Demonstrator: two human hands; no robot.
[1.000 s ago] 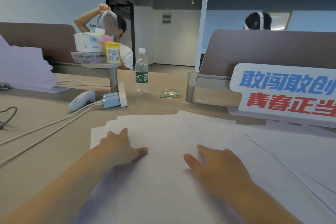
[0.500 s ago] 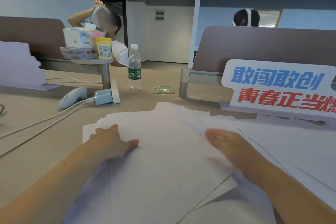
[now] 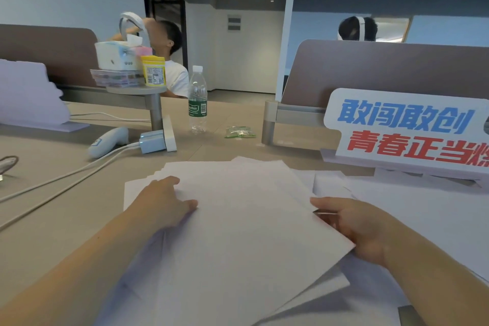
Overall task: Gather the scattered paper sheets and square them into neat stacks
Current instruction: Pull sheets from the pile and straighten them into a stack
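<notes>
**Now we go from pressing to gathering**

A second ago both our hands lay flat on the paper. Since then our right hand has slid out to the right edge of the top sheet. Its grip is now closed on that edge, thumb above and fingers tucked beneath. The sheet has swung round, so its near right corner juts out over the ones below. Our left hand has barely shifted. Its grip is wide, with the fingers flat and pressing the left side of the pile to the counter.

We judge that gathering has begun but squaring has not. The pile lies right in front of us, between our arms. Its far edges are fanned and no two corners match. More loose sheets spread to the right, reaching under the foot of the sign. These have yet to be drawn in. With the left hand as an anchor, the right can pull the strays toward it.

The counter is tan and smooth, so paper should slide on it easily. Two cables run across its left side, clear of the pile. A bottle and a green packet stand farther back, well apart from the paper. Beyond them rise brown dividers, and a person sits behind each, in an open office with a dark ceiling.
</notes>
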